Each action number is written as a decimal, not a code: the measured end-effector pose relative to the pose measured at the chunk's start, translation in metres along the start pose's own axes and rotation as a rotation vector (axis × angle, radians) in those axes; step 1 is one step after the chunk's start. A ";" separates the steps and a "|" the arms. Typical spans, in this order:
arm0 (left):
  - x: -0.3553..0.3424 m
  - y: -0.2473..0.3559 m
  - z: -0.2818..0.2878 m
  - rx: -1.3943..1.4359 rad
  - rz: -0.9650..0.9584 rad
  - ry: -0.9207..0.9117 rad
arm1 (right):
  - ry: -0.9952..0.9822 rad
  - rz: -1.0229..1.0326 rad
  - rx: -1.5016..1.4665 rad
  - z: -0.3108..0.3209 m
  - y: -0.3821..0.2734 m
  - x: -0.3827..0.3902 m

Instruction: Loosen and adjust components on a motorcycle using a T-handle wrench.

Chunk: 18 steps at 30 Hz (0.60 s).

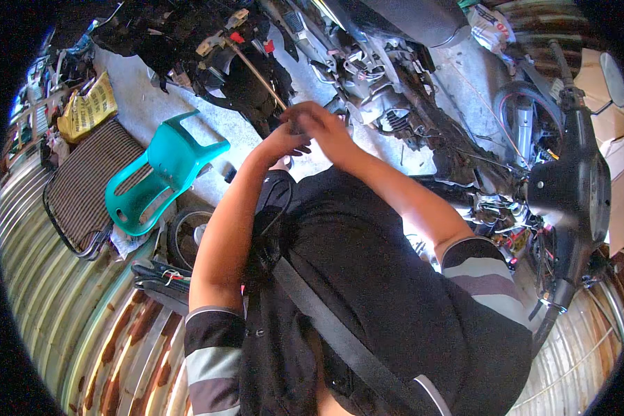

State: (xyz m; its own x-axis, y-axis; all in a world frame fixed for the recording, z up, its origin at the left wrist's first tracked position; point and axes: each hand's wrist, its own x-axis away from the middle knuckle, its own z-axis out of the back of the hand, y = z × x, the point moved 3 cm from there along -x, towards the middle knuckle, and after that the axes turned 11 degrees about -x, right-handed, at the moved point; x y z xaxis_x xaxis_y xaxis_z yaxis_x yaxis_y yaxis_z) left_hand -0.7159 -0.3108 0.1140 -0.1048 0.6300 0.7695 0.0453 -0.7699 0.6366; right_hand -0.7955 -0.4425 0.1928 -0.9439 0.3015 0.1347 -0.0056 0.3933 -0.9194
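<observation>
My left hand point(283, 143) and my right hand point(324, 130) meet in front of my body, the right crossing over the left at the fingers. The left fingers reach toward the right palm, slightly bent and apart. Motion smears my right fingers, and whether they grip anything does not show. A long thin metal rod point(256, 73) slants down from the far side and ends at my hands; whether either hand holds it I cannot tell. Beyond it lie dark, ragged vehicle parts point(246, 97). To the right of my hands stretches an exposed engine assembly point(371, 87).
A teal plastic chair point(168, 158) lies at the left, beside a striped brown padded panel point(93, 177) and a yellow sack point(89, 109). A black scooter point(568, 187) with handlebar and mirror stands close on the right. Corrugated metal sheet point(55, 277) borders the lower left.
</observation>
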 end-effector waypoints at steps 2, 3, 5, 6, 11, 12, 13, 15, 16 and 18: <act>0.010 0.020 -0.004 0.177 0.113 0.036 | 0.063 -0.092 -0.120 0.016 0.017 0.002; 0.014 0.030 -0.008 0.146 0.127 0.101 | 0.111 -0.153 -0.105 0.023 0.027 0.003; 0.022 0.042 -0.012 0.148 0.180 0.166 | 0.189 -0.315 -0.099 0.035 0.048 0.007; 0.024 0.046 -0.013 0.159 0.182 0.197 | 0.180 -0.399 -0.190 0.036 0.058 0.009; 0.028 0.043 -0.023 0.254 0.091 0.292 | 0.019 -0.683 -0.526 0.035 0.096 0.023; 0.028 0.040 -0.025 0.266 0.080 0.320 | -0.002 -0.708 -0.570 0.033 0.099 0.024; 0.029 0.039 -0.026 0.279 0.060 0.337 | 0.019 -0.670 -0.578 0.031 0.101 0.025; 0.028 0.037 -0.029 0.272 0.016 0.337 | 0.015 -0.702 -0.612 0.025 0.104 0.025; 0.027 0.037 -0.030 0.306 -0.022 0.367 | 0.039 -0.733 -0.612 0.021 0.106 0.026; 0.024 0.038 -0.032 0.379 -0.101 0.426 | 0.094 -0.699 -0.747 0.012 0.106 0.023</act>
State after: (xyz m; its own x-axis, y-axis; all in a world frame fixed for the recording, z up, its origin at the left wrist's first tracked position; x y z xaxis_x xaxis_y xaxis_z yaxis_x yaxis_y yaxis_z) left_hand -0.7485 -0.3282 0.1553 -0.5143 0.5415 0.6650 0.3587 -0.5686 0.7403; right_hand -0.8223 -0.4046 0.0939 -0.7788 -0.1480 0.6096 -0.3069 0.9375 -0.1644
